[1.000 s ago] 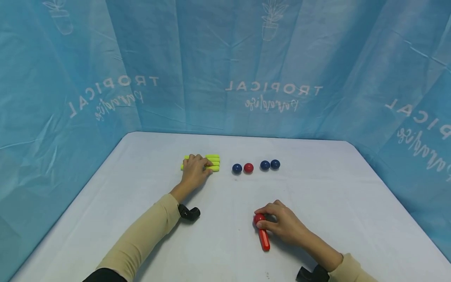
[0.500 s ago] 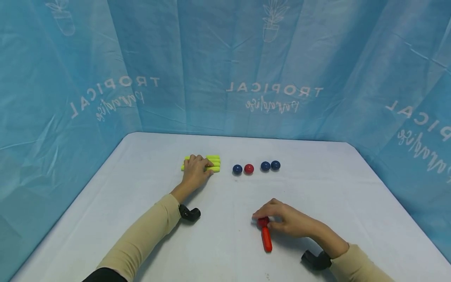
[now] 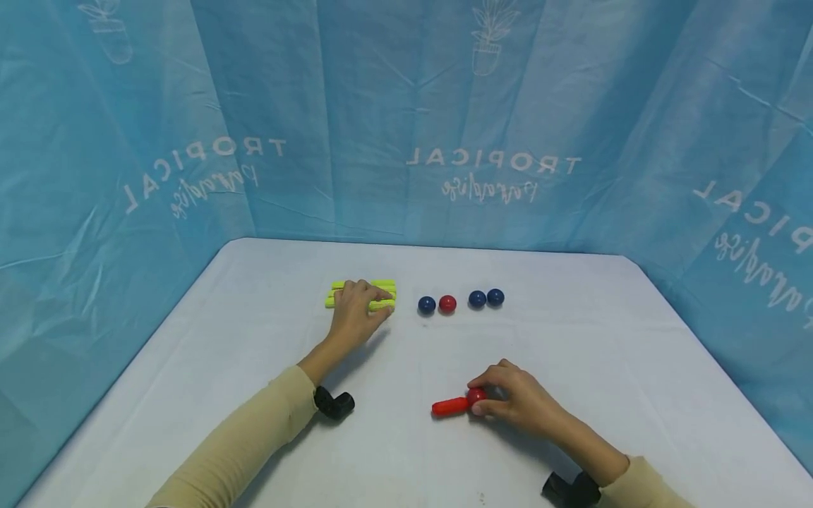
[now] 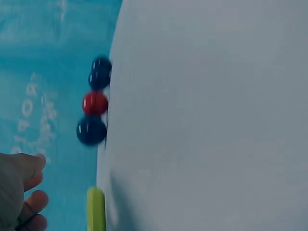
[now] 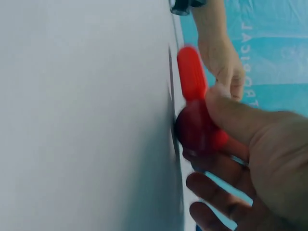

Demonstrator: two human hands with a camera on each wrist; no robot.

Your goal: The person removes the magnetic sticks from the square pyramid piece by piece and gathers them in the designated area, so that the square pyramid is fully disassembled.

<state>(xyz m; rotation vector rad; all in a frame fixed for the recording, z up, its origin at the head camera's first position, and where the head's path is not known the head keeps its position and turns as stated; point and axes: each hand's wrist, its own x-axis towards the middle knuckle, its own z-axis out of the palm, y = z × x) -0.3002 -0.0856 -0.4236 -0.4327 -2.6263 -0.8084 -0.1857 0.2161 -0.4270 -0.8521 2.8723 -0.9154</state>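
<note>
My right hand [image 3: 514, 398] pinches a glossy red ball [image 3: 476, 396] between thumb and fingers, low over the white table. A short red stick [image 3: 449, 407] extends leftward from the ball, its end against it; in the right wrist view this red stick [image 5: 191, 72] points upward past the thumb. At the back left, my left hand [image 3: 357, 310] hovers over several lime-yellow sticks [image 3: 383, 284] lying side by side, partly covering them. In the left wrist view its fingers [image 4: 36, 202] are loosely bent with nothing between them, while one yellow stick [image 4: 96, 209] lies lower, beside them.
Right of the yellow sticks stand a dark blue ball [image 3: 426, 305] and a red ball [image 3: 447, 304] side by side, then two more blue balls [image 3: 486, 298]. A blue printed curtain [image 3: 406, 106] surrounds the white table [image 3: 571, 339] at the back and sides.
The red stick has swung from pointing toward the person to pointing left, with the right hand still at the ball. The left hand has shifted slightly, its thumb farther right.
</note>
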